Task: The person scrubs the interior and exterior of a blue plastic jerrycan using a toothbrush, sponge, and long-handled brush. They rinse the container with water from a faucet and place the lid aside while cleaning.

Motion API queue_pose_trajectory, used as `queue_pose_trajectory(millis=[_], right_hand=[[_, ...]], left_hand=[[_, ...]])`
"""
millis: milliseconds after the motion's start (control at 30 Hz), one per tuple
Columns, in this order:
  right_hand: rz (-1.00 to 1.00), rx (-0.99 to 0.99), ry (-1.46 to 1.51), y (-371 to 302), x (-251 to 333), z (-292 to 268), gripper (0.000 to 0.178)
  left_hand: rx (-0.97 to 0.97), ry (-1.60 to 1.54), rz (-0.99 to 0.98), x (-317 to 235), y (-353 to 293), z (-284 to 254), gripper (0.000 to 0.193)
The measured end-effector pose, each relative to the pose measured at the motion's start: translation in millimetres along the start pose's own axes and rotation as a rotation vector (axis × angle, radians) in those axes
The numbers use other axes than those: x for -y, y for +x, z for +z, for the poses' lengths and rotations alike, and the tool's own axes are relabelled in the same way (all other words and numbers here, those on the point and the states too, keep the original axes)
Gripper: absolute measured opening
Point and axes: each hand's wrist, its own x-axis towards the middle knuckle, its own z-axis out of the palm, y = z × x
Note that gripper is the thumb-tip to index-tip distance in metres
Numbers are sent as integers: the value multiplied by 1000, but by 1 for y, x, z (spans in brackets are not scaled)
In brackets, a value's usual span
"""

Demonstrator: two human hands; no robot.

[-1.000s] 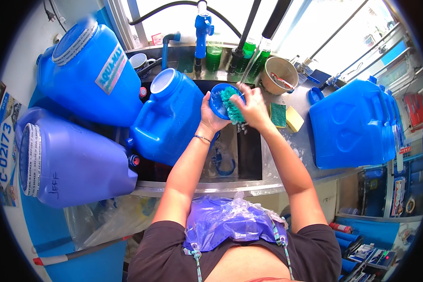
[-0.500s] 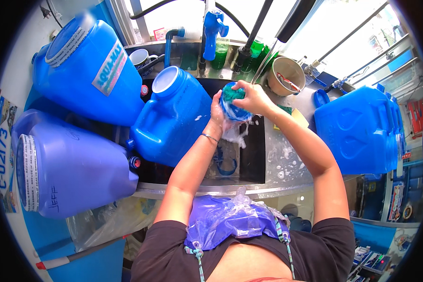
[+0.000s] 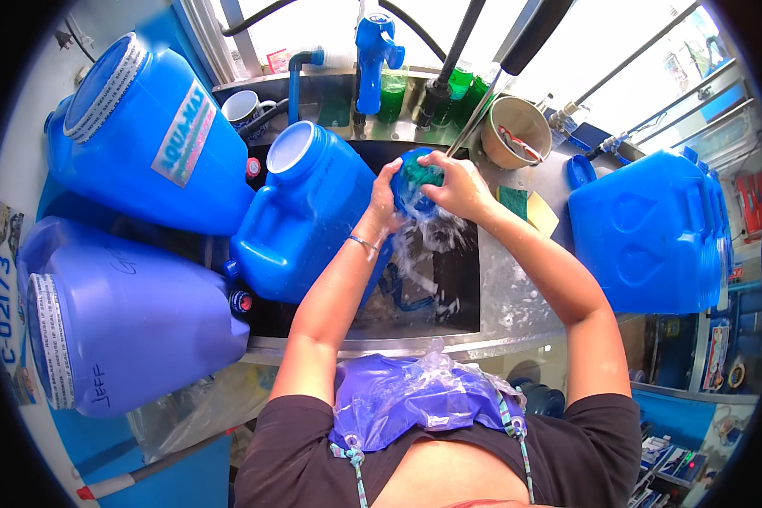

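Over the dark sink basin (image 3: 461, 292), my left hand (image 3: 383, 195) grips a round blue cap (image 3: 411, 204) by its side. My right hand (image 3: 462, 188) is closed on a green scouring pad (image 3: 422, 172), pressing it into the top of the cap. White suds and water splash down below the cap into the basin. Left of my hands, a blue jug (image 3: 305, 216) with a pale round lid leans tilted in the sink, close to my left forearm. My fingertips inside the cap are partly hidden by the pad.
Large blue (image 3: 157, 140) and violet-blue (image 3: 135, 313) containers lie at left. Blue jugs (image 3: 635, 229) stand at right. Behind the sink are a blue tap (image 3: 371, 63), bottles of green liquid (image 3: 392, 95) and a beige bucket (image 3: 510, 135). A green-and-yellow sponge (image 3: 512, 201) lies on the counter.
More suds and water now splash beneath the cap. The cap and both hands have shifted slightly, with the pad still pressed on it. The sponge on the counter shows more fully.
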Motion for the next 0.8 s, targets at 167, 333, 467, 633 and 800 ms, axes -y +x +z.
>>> queue_pose_trajectory(millis=[167, 333, 467, 633, 800], right_hand=[[-40, 270, 98, -7, -9, 10, 40], [190, 145, -3, -14, -21, 15, 53], [592, 117, 1164, -12, -16, 15, 71], [583, 68, 1236, -9, -7, 28, 83], [390, 127, 1193, 1, -38, 29, 89]], left_hand=[[28, 82, 45, 7, -3, -5, 46], [-52, 92, 133, 15, -3, -17, 44], [-135, 770, 686, 31, -11, -19, 59], [-290, 570, 687, 42, -17, -13, 52], [-34, -70, 243, 9, -35, -37, 34]])
